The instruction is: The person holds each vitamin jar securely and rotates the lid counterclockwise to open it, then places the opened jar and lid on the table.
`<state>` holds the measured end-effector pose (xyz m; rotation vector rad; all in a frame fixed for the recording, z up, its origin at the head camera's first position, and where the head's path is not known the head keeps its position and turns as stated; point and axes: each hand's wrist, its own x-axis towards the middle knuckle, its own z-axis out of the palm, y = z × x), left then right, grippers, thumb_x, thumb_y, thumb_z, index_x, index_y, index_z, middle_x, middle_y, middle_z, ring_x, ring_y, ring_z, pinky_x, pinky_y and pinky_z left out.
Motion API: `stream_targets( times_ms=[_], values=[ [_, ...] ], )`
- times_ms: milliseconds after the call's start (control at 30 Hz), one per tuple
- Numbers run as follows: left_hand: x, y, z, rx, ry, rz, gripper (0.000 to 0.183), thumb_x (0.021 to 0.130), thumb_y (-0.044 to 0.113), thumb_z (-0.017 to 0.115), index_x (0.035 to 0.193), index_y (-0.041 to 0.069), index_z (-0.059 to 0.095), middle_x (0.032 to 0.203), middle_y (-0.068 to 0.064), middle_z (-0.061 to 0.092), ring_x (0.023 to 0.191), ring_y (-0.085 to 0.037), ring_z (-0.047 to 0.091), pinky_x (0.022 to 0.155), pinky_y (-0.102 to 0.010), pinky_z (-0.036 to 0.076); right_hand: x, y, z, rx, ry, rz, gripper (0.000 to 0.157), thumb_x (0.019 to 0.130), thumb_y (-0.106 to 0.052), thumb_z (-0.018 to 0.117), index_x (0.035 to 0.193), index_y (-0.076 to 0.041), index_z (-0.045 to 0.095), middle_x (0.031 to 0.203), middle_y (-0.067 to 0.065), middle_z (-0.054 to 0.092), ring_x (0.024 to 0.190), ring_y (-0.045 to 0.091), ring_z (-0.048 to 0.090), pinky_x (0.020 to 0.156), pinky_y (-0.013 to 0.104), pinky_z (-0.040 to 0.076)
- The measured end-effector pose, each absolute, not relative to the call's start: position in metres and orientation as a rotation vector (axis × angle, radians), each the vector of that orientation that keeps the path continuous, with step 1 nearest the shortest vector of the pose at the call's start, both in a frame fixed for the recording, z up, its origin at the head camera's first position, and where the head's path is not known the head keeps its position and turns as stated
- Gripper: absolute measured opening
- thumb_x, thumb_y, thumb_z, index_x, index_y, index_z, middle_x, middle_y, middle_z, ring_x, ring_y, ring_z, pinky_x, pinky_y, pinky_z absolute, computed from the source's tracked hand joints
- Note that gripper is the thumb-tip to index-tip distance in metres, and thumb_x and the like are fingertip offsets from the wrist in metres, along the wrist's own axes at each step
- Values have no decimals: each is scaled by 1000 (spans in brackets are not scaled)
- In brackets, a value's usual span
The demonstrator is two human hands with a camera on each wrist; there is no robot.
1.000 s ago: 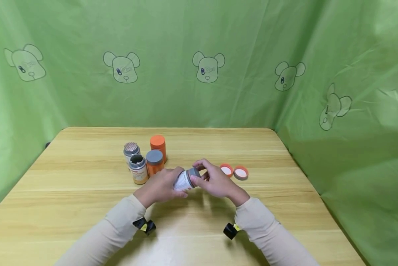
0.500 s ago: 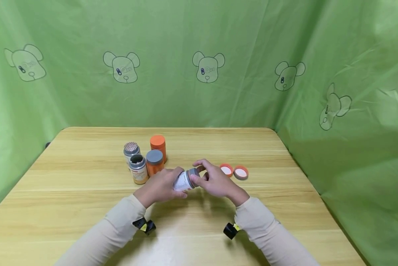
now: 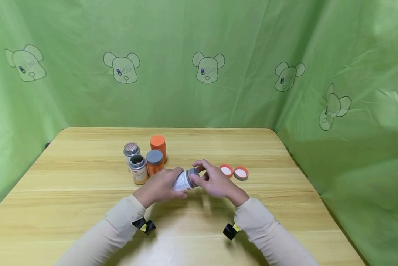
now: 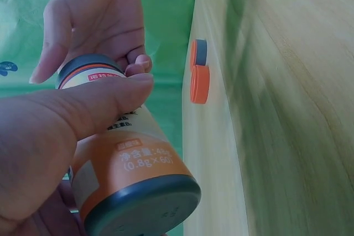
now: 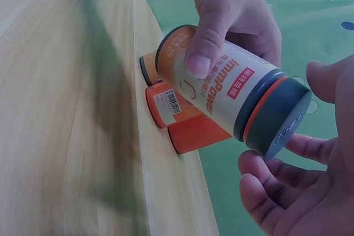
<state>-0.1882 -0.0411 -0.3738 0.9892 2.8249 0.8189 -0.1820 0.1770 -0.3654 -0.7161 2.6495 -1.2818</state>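
In the head view, the left grip [image 3: 161,187] is clamped round the ImmPower bottle [image 3: 182,181], which lies tilted above the near middle of the bench [image 3: 278,221], its grey screw cap [image 3: 194,176] to the right. The right grip [image 3: 217,181] surrounds that cap. The step in hand looks like cap work: a steady left hold and a turn from the right wrist alone should serve best. A foil-topped bottle [image 3: 131,150], an open-necked bottle [image 3: 139,173], a grey-lidded orange bottle [image 3: 155,162] and an orange-lidded bottle [image 3: 158,145] stand to the far left, so elbow room is better rightward. An orange cap [image 3: 226,170] and a loose grey-orange cap [image 3: 241,173] lie to the right, worth clearing with the knuckles.

In the left wrist view, the left thumb crosses the label near the shoulder; holding the body firmly without squeezing hard would check spin.

In the right wrist view, the right thumb and fingers are spread apart around the cap rather than clamped; fingertip contact I cannot tell. Even pressure on opposite sides, turning along the bottle's own axis, should avoid slipping or cross-threading.
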Motion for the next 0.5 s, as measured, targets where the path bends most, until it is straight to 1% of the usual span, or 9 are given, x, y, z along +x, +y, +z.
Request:
stream_targets(
  times_ms=[133,233,500],
  values=[
    [-188,-41,-374,1003,2832,810,62,74,32,85,121,6,55,89,-5,63,71,-13,56,60,-30,48,-182,177,-366,-679,2652,-1281,42,98,-33,58,130,-7,49,113,14,60,72,16,57,62,32,49],
    [-188,-41,-374,1004,2834,806,62,74,33,85,121,6,55,89,-4,63,70,-13,56,60,-29,48,-182,177,-366,-682,2644,-1288,42,97,-32,59,130,-7,49,114,14,60,73,17,57,63,32,49],
    [-188,-41,-374,983,2828,809,61,74,34,84,121,7,56,90,-4,63,70,-12,56,60,-28,48,-182,177,-365,-798,2641,-1289,39,95,-21,61,128,-4,49,115,15,59,84,18,57,74,33,49]
  ],
)
